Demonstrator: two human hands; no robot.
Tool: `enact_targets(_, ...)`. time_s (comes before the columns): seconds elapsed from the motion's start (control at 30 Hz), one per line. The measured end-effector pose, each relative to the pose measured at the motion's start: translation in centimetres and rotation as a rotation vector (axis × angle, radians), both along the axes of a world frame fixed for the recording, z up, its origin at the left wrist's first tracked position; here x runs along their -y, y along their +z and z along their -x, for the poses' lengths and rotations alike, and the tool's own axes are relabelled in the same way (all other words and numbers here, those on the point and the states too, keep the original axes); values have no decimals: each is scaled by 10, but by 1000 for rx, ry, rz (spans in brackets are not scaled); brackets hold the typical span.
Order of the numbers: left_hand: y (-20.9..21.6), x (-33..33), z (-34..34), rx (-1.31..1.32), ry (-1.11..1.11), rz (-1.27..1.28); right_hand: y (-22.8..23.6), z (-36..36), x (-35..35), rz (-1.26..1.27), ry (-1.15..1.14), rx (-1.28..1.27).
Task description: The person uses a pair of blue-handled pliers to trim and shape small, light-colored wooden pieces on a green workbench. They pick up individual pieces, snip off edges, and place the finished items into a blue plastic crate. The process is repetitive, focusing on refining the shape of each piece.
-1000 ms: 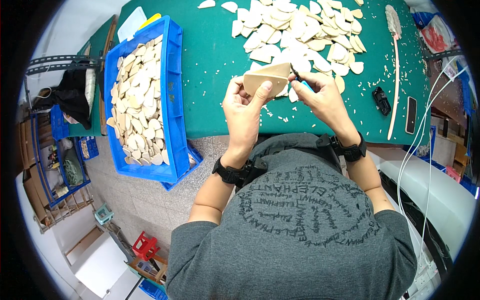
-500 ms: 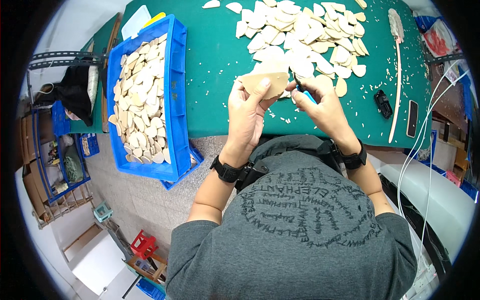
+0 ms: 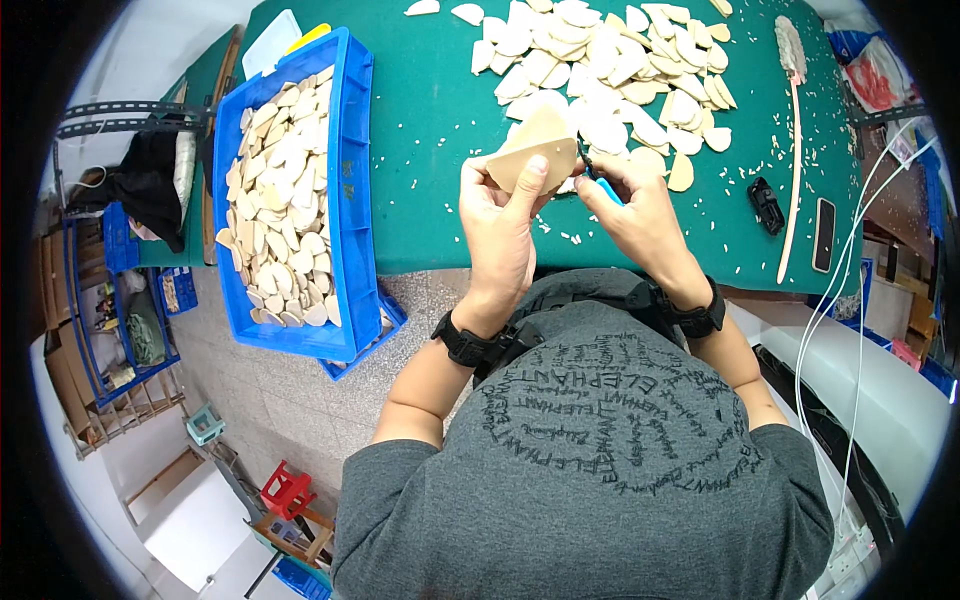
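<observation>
A beige, half-moon foam-like pad (image 3: 530, 165) is pinched in my left hand (image 3: 505, 225), thumb lying over its near face. My right hand (image 3: 640, 215) closes around small blue-handled snips (image 3: 603, 188), their dark blade end against the pad's right edge. Part of the snips is hidden by my right fingers. Just beyond both hands, a loose heap of similar beige pads (image 3: 600, 60) spreads across the green table (image 3: 430, 200).
At left stands a blue crate (image 3: 352, 200) filled with smaller beige pieces (image 3: 285, 200). To the right lie a long-handled duster (image 3: 791, 150), a black clip-like object (image 3: 766, 207) and a phone (image 3: 824, 236). White cables (image 3: 850, 250) hang at the right; small pale scraps dot the table.
The pad has tilted up slightly and shifted a little. My right hand has moved left, bringing the snips closer to the pad's edge.
</observation>
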State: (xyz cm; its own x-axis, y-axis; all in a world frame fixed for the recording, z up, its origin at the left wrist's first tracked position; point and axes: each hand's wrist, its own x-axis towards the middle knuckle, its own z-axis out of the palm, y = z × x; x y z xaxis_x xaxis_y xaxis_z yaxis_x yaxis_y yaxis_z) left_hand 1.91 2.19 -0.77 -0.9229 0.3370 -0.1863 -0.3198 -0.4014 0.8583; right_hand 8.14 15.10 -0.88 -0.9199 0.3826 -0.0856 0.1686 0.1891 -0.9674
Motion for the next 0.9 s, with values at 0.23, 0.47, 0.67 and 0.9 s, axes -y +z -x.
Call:
enact_targets(0.23, -3, 0, -3, -29, 29, -28, 0, -1, 4, 6, -22, 9)
enact_targets(0.47, -4, 1, -4, -35, 25, -19, -5, 0, 4, -43, -34, 27)
enact_targets(0.67, -9, 8, 1, 12, 38, -32, -4, 5, 7, 74, -44, 64)
enact_targets(0.9, -8, 37, 13, 304, -252, -73, -4, 30, 9, 298, 108, -114)
